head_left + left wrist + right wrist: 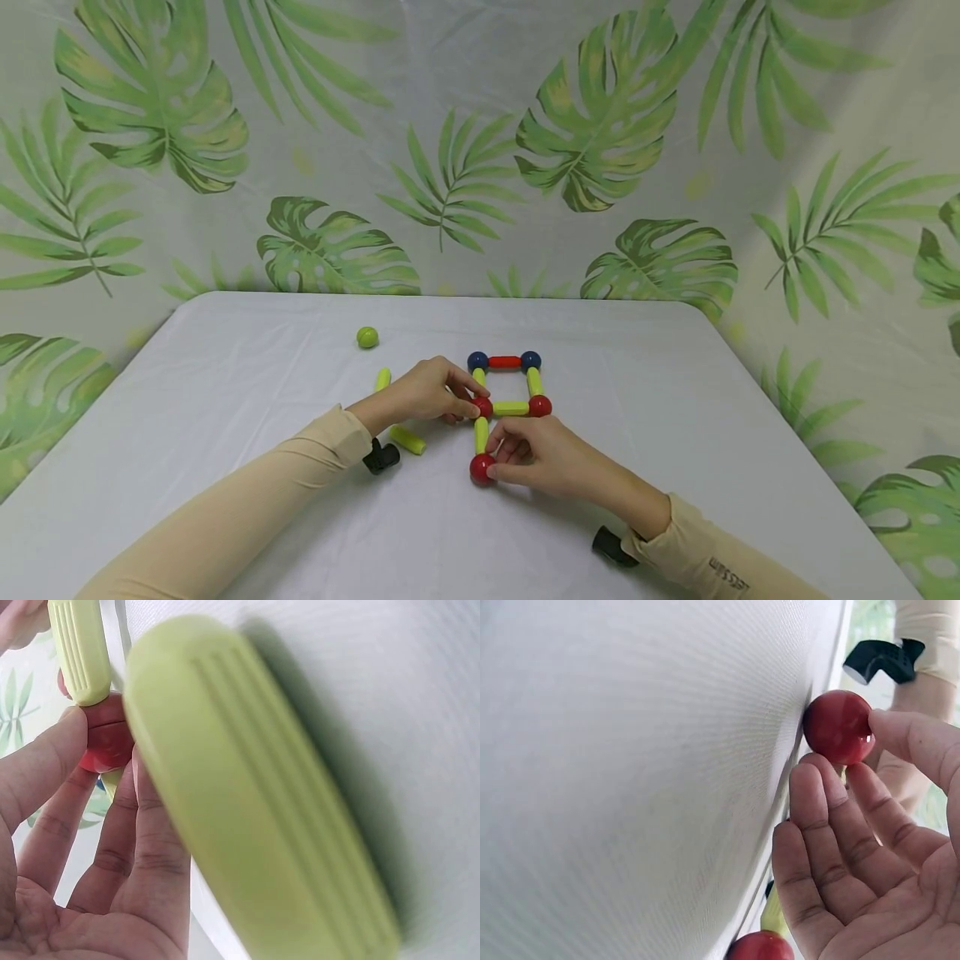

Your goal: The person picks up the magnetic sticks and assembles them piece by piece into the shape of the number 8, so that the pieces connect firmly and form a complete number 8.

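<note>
My left hand (pixel 423 390) pinches a red ball (pixel 109 744) between thumb and fingers, at the near left corner of a square of rods and balls. From that ball a yellow-green rod (pixel 481 435) runs toward me, ending at another red ball (pixel 837 729). My right hand (pixel 553 454) grips this nearer ball with thumb and fingertips. The square's other corners are a red ball (pixel 540 406) and two dark blue balls (pixel 477 361). A red rod (pixel 505 362) forms its far side; yellow-green rods (pixel 512 408) form the others.
Two loose yellow-green rods lie by the left hand, one (pixel 408 439) on its near side and one (pixel 383 379) beyond the wrist. A green ball (pixel 367 337) rests farther back on the white table (pixel 240 375). A leaf-patterned cloth (pixel 450 167) hangs behind.
</note>
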`<state>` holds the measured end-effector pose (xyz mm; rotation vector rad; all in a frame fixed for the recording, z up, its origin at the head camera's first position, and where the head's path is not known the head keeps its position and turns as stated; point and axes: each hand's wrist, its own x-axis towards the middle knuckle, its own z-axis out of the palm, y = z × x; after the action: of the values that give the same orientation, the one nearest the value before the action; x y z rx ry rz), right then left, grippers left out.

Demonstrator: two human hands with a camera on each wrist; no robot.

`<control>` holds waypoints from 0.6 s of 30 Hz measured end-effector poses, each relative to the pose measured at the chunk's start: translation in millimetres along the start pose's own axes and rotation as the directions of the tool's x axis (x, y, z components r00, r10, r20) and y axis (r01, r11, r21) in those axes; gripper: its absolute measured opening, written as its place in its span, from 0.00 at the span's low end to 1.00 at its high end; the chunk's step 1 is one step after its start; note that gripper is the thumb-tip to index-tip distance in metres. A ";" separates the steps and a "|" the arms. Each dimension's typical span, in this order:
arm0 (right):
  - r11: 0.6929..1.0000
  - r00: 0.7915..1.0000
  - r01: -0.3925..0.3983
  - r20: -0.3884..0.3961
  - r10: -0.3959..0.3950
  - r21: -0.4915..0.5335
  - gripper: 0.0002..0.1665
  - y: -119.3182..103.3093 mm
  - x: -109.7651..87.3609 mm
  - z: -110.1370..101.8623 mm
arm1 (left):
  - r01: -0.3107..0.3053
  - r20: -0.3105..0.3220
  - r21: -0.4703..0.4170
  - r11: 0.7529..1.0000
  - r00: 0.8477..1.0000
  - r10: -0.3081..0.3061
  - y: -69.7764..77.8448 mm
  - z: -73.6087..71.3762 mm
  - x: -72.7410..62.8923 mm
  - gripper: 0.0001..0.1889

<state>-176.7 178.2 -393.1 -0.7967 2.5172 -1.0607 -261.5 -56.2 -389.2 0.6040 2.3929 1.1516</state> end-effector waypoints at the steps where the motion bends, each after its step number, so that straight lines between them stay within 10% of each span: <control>1: 1.000 1.000 -0.002 0.004 0.002 0.000 0.13 0.1 0.3 -0.2 | 0.001 0.001 0.000 1.000 1.000 -0.001 0.2 0.0 0.0 0.13; 18: 1.000 0.999 -0.001 0.033 0.002 -0.022 0.12 -0.3 2.1 -2.1 | 0.008 -0.004 0.011 1.000 1.000 -0.008 0.1 1.9 -0.6 0.14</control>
<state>-179.3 178.0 -391.5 -0.8119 2.5058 -1.0122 -260.0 -55.3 -390.1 0.5953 2.4044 1.1378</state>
